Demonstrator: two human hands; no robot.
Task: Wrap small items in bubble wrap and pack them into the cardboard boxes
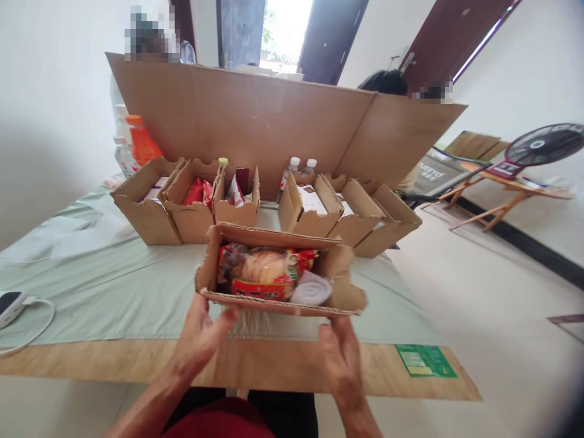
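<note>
Between both hands is a narrow open cardboard box [274,307], turned sideways above the front of the table. My left hand [203,331] grips its left end, with the thumb on the near side. My right hand [340,350] holds the lower right end; part of its fingers is hidden under the box. Inside lie a clear and red food package [264,274] and a white rolled item [312,289]. Behind it, several similar boxes stand in a row, among them one with red packets [198,191] and one with white contents [311,199].
A tall cardboard panel [274,118] stands behind the boxes, with bottles [142,141] at its left. A power strip [13,309] lies at the left table edge. People's heads show beyond the panel. At right is a fan [537,145] on a small table.
</note>
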